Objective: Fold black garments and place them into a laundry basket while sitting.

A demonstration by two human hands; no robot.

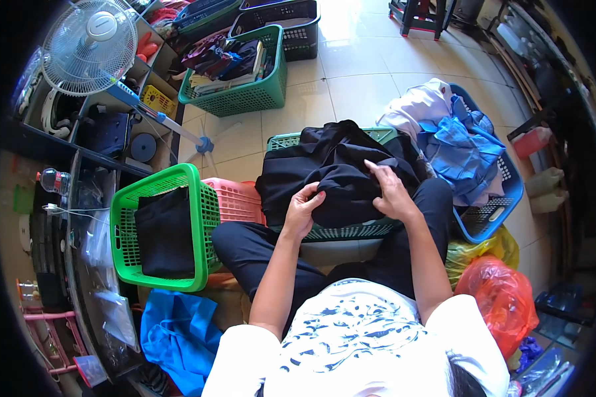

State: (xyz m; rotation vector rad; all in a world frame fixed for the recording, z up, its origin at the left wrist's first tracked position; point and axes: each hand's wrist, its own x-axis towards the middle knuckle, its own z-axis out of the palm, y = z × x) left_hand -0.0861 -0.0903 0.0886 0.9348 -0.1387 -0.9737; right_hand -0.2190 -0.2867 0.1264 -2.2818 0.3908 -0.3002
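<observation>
Black cloth (347,168), likely a garment, lies bunched over a dark green plastic basket (350,232) between my knees. My left hand (303,211) pinches an edge of the cloth between thumb and fingers. Resting against the cloth's right side is my right hand (391,191), its thumb and fingers apart and the fingertips touching the fabric. Folds hide most of the basket's inside. To my left, a bright green basket (198,223) holds folded black fabric (166,235).
A blue basket (514,193) heaped with blue and white clothes (459,144) stands right. Red (499,297) and yellow plastic bags sit below it. Left are a pink basket (236,201), a standing fan (89,47), shelves and a blue bag (176,337). Another green basket (243,97) stands ahead.
</observation>
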